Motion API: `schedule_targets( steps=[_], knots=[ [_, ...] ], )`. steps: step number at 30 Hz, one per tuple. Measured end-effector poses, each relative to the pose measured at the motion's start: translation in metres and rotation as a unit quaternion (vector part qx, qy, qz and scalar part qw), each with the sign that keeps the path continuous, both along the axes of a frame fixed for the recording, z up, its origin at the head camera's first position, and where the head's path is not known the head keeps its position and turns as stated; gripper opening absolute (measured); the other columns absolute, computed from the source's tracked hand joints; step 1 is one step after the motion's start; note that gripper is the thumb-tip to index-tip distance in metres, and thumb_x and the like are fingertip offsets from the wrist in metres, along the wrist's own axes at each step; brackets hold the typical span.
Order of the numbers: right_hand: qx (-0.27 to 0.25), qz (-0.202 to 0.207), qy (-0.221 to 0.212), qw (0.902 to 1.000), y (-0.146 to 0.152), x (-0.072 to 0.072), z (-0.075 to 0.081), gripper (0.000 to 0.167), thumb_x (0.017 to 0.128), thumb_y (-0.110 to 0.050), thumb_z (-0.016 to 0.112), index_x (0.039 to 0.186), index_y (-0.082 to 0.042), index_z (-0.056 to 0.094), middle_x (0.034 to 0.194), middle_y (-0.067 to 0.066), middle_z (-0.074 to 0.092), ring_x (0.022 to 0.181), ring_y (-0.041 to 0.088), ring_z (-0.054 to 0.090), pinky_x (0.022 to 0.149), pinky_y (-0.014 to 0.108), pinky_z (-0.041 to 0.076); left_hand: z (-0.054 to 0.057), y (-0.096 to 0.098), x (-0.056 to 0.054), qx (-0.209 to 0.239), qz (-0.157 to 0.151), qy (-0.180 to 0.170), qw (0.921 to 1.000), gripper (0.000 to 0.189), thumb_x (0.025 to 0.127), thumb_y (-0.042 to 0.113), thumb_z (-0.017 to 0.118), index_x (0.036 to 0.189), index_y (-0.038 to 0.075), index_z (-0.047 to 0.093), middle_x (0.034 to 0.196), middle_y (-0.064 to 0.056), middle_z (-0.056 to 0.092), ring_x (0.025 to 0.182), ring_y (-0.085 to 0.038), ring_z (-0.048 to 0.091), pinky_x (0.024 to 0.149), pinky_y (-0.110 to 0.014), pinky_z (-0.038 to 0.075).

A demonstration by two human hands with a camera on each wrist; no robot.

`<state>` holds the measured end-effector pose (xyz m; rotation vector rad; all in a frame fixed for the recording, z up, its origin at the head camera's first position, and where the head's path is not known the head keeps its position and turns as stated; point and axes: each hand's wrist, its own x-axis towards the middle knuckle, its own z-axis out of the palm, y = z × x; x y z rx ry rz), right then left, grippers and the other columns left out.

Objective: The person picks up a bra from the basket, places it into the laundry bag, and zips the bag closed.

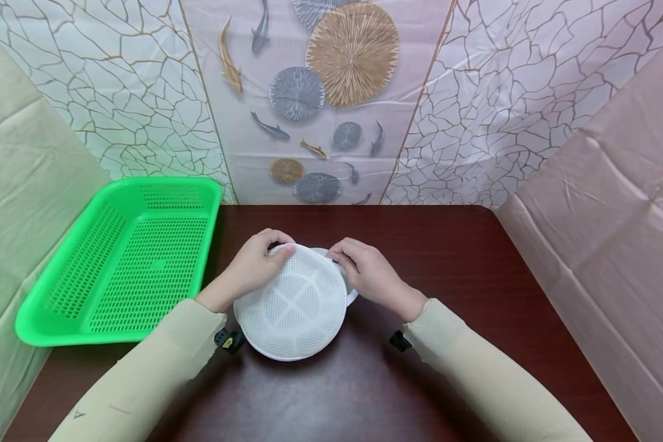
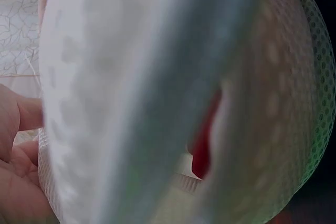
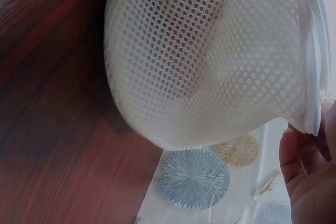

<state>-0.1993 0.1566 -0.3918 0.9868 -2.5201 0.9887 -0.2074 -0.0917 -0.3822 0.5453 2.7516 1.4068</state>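
Note:
A white mesh laundry bag with a round flat face and a stiff rim stands tilted over the table in the head view. At its upper left edge, my left hand grips the rim, thumb lying on the mesh face. My right hand pinches the upper right edge, where a zipper band runs in the right wrist view. Close up in the left wrist view, the blurred mesh bag fills most of the picture, and a small red patch shows through a gap.
A green perforated plastic basket stands at the left of the dark red-brown wooden table. Patterned cloth hangs behind the table, with plain pale cloth on both sides. Dark wrist cameras sit at the sleeves.

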Motion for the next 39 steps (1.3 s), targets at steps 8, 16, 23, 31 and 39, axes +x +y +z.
schedule_targets(
  steps=[8,16,23,31,39],
  knots=[
    [-0.002,-0.001,0.000,1.0000,0.003,0.001,-0.001,0.010,0.097,-0.011,0.058,0.097,-0.016,0.066,0.095,-0.008,0.062,0.088,0.006,0.058,0.078,0.027,0.049,0.002,-0.001,0.002,0.012,0.008,-0.008,0.9999,0.015,0.095,0.023,0.062,0.103,0.011,0.066,0.105,-0.006,0.061,0.097,-0.023,0.054,0.089,-0.041,0.045],
    [-0.015,-0.003,0.026,0.9996,0.007,0.000,-0.003,0.009,0.096,-0.009,0.059,0.095,-0.015,0.066,0.094,-0.007,0.063,0.087,0.006,0.058,0.077,0.028,0.048,0.001,-0.007,-0.001,0.012,0.031,0.008,0.9994,0.015,0.096,0.021,0.061,0.101,0.009,0.067,0.102,-0.007,0.060,0.095,-0.024,0.054,0.088,-0.040,0.043],
    [-0.017,-0.019,0.025,0.9994,0.013,-0.003,-0.003,0.010,0.097,-0.009,0.058,0.096,-0.016,0.065,0.095,-0.009,0.063,0.089,0.005,0.059,0.078,0.027,0.048,0.002,-0.012,-0.002,0.013,0.051,0.013,0.9985,0.018,0.097,0.022,0.059,0.104,0.006,0.065,0.104,-0.009,0.059,0.095,-0.025,0.054,0.088,-0.040,0.043],
    [-0.029,-0.023,0.024,0.9990,0.017,-0.007,-0.003,0.011,0.096,-0.008,0.058,0.096,-0.016,0.065,0.094,-0.008,0.063,0.086,0.006,0.058,0.076,0.027,0.048,0.004,-0.013,-0.002,0.014,0.060,0.009,0.9981,0.021,0.098,0.024,0.058,0.107,0.006,0.065,0.107,-0.010,0.059,0.097,-0.026,0.053,0.087,-0.041,0.043],
    [-0.057,-0.020,0.019,0.9980,0.015,-0.007,-0.003,0.008,0.097,-0.011,0.059,0.098,-0.014,0.066,0.095,-0.005,0.064,0.088,0.008,0.058,0.076,0.028,0.047,0.005,-0.009,-0.003,0.055,0.081,-0.015,0.9951,0.021,0.098,0.022,0.057,0.111,0.007,0.064,0.113,-0.011,0.060,0.096,-0.025,0.052,0.083,-0.040,0.044]
  ],
)
